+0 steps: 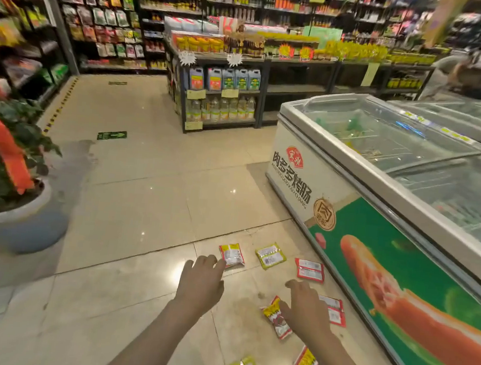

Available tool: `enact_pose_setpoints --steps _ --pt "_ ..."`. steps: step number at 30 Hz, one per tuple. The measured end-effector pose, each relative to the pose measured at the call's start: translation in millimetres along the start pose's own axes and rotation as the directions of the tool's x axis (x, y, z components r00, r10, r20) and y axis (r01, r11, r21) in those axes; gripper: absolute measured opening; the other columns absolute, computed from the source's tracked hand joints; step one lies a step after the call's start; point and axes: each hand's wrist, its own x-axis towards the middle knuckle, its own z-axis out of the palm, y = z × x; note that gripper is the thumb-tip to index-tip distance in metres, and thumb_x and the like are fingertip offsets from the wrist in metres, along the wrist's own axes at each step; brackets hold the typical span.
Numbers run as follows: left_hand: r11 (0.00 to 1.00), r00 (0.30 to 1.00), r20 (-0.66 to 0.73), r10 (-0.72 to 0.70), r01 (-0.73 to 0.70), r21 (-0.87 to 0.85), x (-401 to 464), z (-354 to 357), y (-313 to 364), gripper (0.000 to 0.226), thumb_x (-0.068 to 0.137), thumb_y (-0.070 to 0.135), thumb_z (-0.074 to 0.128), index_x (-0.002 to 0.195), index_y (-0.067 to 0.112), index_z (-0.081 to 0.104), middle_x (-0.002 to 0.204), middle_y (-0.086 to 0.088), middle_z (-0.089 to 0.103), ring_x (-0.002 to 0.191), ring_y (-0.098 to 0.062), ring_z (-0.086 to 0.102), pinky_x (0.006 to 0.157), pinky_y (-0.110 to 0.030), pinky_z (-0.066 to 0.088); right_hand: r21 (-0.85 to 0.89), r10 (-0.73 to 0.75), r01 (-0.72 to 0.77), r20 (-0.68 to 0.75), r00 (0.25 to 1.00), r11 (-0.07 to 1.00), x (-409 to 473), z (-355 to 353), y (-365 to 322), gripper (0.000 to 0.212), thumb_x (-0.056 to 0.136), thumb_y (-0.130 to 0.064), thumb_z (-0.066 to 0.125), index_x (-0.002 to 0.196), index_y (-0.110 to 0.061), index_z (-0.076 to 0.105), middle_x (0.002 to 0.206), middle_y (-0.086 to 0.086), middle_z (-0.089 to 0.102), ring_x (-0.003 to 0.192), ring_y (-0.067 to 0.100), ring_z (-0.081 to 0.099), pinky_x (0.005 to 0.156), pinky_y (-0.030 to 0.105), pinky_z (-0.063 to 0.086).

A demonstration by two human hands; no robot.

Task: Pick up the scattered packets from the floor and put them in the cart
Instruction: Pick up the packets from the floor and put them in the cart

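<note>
From the head view, small flat packets lie scattered on the tiled floor (144,203) beside the freezer (378,194): a red one (231,255), a yellow-green one (270,255) and another red one (309,270) farthest out, more nearer in. The left hand (201,283) reaches out with relaxed, empty fingers, its tips at the first red packet's edge. The right hand (305,307), fingers spread and holding nothing, hovers between a red-and-yellow packet (275,316) and a red packet (335,310).
</note>
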Motion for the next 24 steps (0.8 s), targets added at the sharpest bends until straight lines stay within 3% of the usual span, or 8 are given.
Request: enact_pose_setpoints --steps 4,6,8,10,15,19,22,24 --pt "0.998 0.996 0.07 0.056 -0.058 0.025 109.1 14.3 -37.8 0.045 0.095 0.025 0.039 0.14 0.019 0.034 0.138 -0.001 0.043 0.128 -0.021 0.039 0.099 -0.031 0.031 0.022 0.074 -0.075 0.032 0.997 0.997 96.5 -7.2 -16.0 0.045 0.094 -0.04 0.044 0.135 -0.024 0.037 0.133 0.0 0.044 0.124 0.021 0.045 0.093 0.033 0.041" --pt "0.993 0.991 0.082 0.102 -0.106 0.049 158.2 19.1 -53.5 0.044 0.088 0.029 0.055 0.13 0.017 0.048 0.128 -0.004 0.052 0.118 -0.021 0.05 0.092 -0.034 0.039 0.045 0.117 -0.119 0.05 0.992 0.992 137.6 -11.0 -21.7 0.045 0.093 -0.039 0.045 0.135 -0.024 0.038 0.132 0.0 0.045 0.123 0.021 0.046 0.091 0.032 0.042" --pt "0.978 0.977 0.075 0.199 -0.203 0.048 205.4 31.2 -68.8 0.049 0.05 0.033 0.086 0.093 0.017 0.07 0.089 -0.003 0.067 0.08 -0.02 0.066 0.063 -0.034 0.05 0.062 0.163 -0.167 0.066 0.984 0.984 175.6 -9.0 -25.1 0.044 0.093 -0.039 0.046 0.134 -0.024 0.038 0.131 0.0 0.046 0.123 0.02 0.046 0.091 0.032 0.042" --pt "0.965 0.964 0.111 0.241 -0.251 0.081 251.4 49.6 -84.4 0.053 0.019 0.027 0.089 0.068 0.02 0.071 0.062 0.002 0.064 0.055 -0.018 0.063 0.045 -0.027 0.047 0.08 0.212 -0.218 0.082 0.974 0.973 214.2 -4.3 -28.7 0.044 0.093 -0.039 0.046 0.134 -0.025 0.039 0.131 -0.001 0.046 0.123 0.019 0.046 0.092 0.032 0.042" --pt "0.94 0.929 0.208 0.307 -0.33 0.089 370.9 105.8 -121.2 0.057 0.015 0.025 0.088 0.069 0.02 0.071 0.063 0.001 0.065 0.06 -0.018 0.066 0.046 -0.03 0.05 0.126 0.356 -0.37 0.125 0.926 0.92 321.9 13.8 -39.1 0.042 0.094 -0.035 0.045 0.134 -0.025 0.04 0.132 0.0 0.047 0.123 0.02 0.047 0.09 0.031 0.043" --pt "0.91 0.864 0.336 0.376 -0.412 0.043 457.8 147.2 -140.1 0.048 0.069 0.02 0.073 0.115 0.016 0.061 0.114 -0.005 0.062 0.11 -0.025 0.058 0.087 -0.038 0.046 0.182 0.467 -0.499 0.193 0.863 0.847 399.0 34.6 -44.0 0.041 0.094 -0.035 0.044 0.133 -0.024 0.041 0.132 0.002 0.047 0.122 0.021 0.048 0.091 0.03 0.042" --pt "0.876 0.831 0.315 0.459 -0.481 -0.006 517.3 191.6 -148.1 0.068 0.026 0.024 0.09 0.091 0.017 0.072 0.081 -0.001 0.07 0.076 -0.021 0.068 0.059 -0.033 0.054 0.208 0.53 -0.568 0.211 0.821 0.797 454.1 54.5 -34.2 0.038 0.094 -0.036 0.045 0.13 -0.023 0.043 0.128 0.002 0.05 0.12 0.021 0.048 0.089 0.03 0.043" --pt "0.875 0.807 0.365 0.465 -0.482 -0.049 552.2 235.7 -149.5 0.074 0.014 0.021 0.089 0.087 0.016 0.074 0.072 0.0 0.069 0.065 -0.02 0.068 0.05 -0.03 0.052 0.211 0.564 -0.606 0.231 0.793 0.767 492.8 73.0 -23.8 0.038 0.095 -0.036 0.045 0.13 -0.022 0.044 0.127 0.003 0.051 0.119 0.021 0.049 0.088 0.031 0.043"
